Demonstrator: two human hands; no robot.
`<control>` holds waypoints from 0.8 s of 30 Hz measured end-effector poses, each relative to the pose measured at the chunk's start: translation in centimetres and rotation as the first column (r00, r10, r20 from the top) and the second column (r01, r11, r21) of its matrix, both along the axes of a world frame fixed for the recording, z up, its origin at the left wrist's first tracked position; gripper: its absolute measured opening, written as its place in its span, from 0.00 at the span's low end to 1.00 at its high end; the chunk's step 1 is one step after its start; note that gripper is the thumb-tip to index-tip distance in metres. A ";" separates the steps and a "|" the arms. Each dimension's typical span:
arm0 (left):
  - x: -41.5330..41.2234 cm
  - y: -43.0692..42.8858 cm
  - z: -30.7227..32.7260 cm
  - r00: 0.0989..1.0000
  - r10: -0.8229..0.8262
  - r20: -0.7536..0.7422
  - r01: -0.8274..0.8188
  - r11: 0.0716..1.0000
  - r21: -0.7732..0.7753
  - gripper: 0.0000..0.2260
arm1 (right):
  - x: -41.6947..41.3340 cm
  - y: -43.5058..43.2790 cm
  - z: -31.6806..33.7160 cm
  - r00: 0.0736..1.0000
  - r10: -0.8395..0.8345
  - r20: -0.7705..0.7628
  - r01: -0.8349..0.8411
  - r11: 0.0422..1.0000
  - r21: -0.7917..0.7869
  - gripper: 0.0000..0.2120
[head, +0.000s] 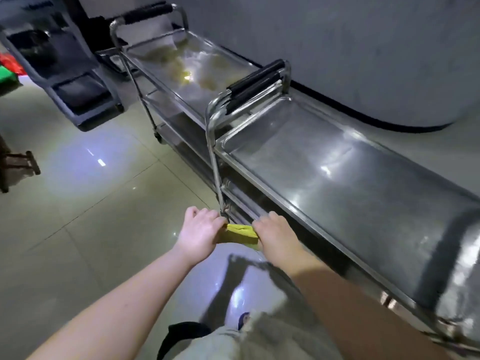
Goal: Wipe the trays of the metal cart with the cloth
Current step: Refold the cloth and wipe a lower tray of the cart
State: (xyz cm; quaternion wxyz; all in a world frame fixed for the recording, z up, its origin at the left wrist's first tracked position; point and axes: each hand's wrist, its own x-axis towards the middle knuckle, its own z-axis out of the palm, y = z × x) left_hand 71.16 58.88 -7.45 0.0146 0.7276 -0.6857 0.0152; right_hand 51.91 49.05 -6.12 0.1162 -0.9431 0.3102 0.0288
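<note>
Your left hand [201, 231] and right hand [276, 236] each grip an end of the yellow cloth [240, 232], probably folding a wiping pad. The top tray [337, 162] lies at 2 o'clock from it.

One view only, from a wide-angle camera on the person's head, facing forward and steeply down. Straight edges bow towards the borders of the frame. Both forearms come in from the bottom edge and reach to the middle, where the left grip [200, 229] and right grip [275, 236] hold the cloth [241, 233] between them, close under the lens. The near cart [337, 178] runs from the centre to the lower right corner, with its top tray seen from above. The far cart [166, 61] stands beyond it, upper centre. The floor [85, 203] fills the left half, and the wall [363, 48] fills the upper right.
</note>
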 end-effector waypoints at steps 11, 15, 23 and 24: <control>2.9 -12.3 -4.7 0.852 -0.509 -0.126 0.523 0.841 0.141 0.05 | 0.9 0.9 -5.8 0.789 -0.615 -0.018 0.613 0.783 0.105 0.10; 2.6 -14.0 -5.5 0.779 -0.627 -0.018 0.613 0.755 0.234 0.08 | 1.9 3.2 -6.6 0.581 -0.813 0.047 0.803 0.582 0.127 0.13; 2.5 -12.2 -11.6 0.764 -0.590 -0.261 0.645 0.712 0.277 0.09 | 2.2 6.4 -11.3 0.332 -0.943 0.017 0.885 0.318 0.340 0.10; 2.2 -11.8 -12.6 0.771 -0.581 -0.261 0.636 0.717 0.285 0.08 | 1.9 6.6 -12.3 0.315 -0.949 -0.023 0.883 0.284 0.374 0.10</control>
